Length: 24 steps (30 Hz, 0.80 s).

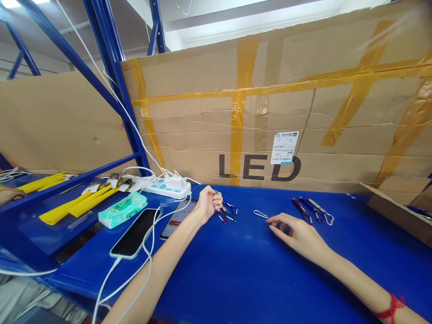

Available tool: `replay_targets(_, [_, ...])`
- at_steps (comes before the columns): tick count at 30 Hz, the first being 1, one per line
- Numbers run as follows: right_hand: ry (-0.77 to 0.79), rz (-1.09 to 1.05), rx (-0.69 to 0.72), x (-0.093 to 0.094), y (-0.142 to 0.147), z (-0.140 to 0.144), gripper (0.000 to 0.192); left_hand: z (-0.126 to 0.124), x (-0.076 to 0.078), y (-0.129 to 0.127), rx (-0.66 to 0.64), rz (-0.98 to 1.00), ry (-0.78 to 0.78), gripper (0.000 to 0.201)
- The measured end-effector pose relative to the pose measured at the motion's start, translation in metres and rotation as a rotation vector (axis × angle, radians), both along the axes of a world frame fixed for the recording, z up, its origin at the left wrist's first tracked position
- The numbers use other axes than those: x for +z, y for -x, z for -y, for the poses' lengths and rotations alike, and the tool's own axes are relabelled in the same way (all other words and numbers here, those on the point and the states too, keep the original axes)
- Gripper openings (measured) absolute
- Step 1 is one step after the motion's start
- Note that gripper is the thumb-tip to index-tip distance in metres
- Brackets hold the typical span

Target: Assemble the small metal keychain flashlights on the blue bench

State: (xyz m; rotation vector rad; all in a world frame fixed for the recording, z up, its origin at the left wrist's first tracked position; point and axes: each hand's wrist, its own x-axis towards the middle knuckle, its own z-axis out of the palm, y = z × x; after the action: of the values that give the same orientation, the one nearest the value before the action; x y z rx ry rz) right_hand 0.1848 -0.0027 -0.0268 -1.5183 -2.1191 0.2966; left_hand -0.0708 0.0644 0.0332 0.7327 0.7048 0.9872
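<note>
Left hand (208, 204) near 2 phones (135, 236) crossed by white cables (116, 263).

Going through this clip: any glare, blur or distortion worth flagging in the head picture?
Head view: white ceiling lights blown out at upper left; soft reflections on the glossy blue tabletop; a small pixelated patch just below the rectangular white plastic power strip; fine print on the white paper label too small to read; bare left hand and bare right hand reasonably sharp.

Single head-worn view, forward and down over the blue tabletop (236, 274)
</note>
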Motion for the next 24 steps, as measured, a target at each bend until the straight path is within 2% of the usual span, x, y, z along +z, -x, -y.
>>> replay_targets(6, [0.014,0.005,-0.008,0.002,0.0008,-0.0004,0.027,-0.0018,-0.0012,0.0001,0.024,-0.002,-0.04,0.015])
replay_targets(15, [0.011,0.016,-0.002,0.0044,0.0013,0.0013,0.027,-0.0028,-0.0037,-0.0008,0.029,-0.073,-0.081,0.024])
replay_targets(24, [0.015,0.022,0.013,0.0059,0.0015,0.0022,0.029,0.0,-0.004,-0.0044,-0.017,-0.074,-0.132,0.028])
